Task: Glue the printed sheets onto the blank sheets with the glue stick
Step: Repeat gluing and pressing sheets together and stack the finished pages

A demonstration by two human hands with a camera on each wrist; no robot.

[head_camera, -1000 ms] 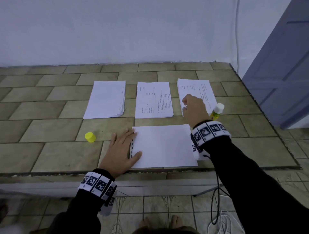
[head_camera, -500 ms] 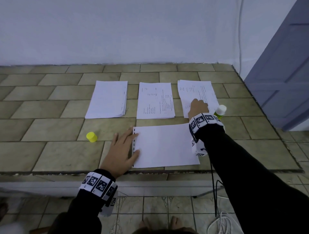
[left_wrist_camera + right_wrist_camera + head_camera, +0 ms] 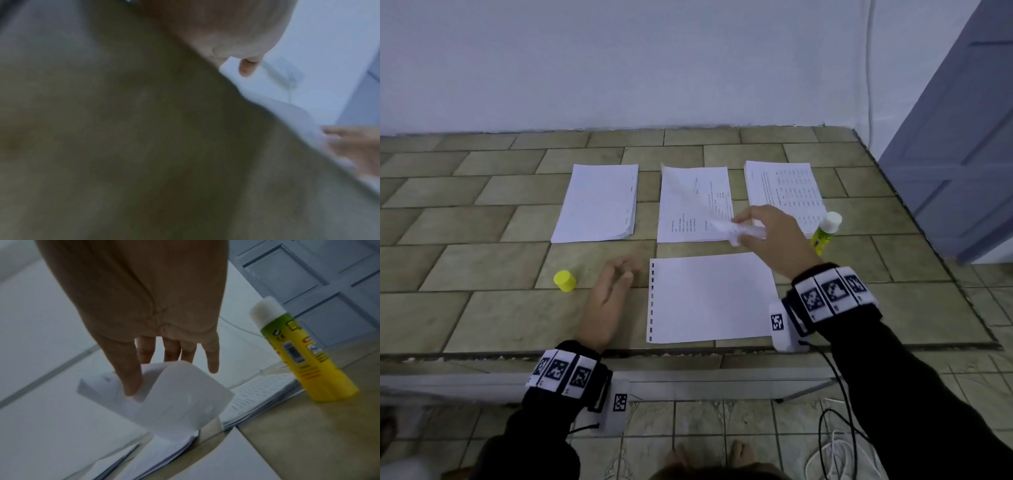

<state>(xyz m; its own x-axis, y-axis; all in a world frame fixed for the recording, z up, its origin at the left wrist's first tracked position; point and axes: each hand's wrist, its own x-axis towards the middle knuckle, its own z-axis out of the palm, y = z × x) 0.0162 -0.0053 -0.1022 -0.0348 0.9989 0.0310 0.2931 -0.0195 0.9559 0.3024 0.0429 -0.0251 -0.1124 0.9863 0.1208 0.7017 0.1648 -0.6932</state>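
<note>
Head view shows the right hand pinching a curled printed sheet above the blank sheet on the table (left hand relaxed, empty), so it could crease or land crooked.

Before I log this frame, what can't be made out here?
- Text on the lifted sheet: motion-blurred in the head view; curled and dim in the right wrist view.
- Left hand fingers: left wrist view is smeared, showing mostly the tiled table.
- Glue stick label: too small and blurred.
</note>
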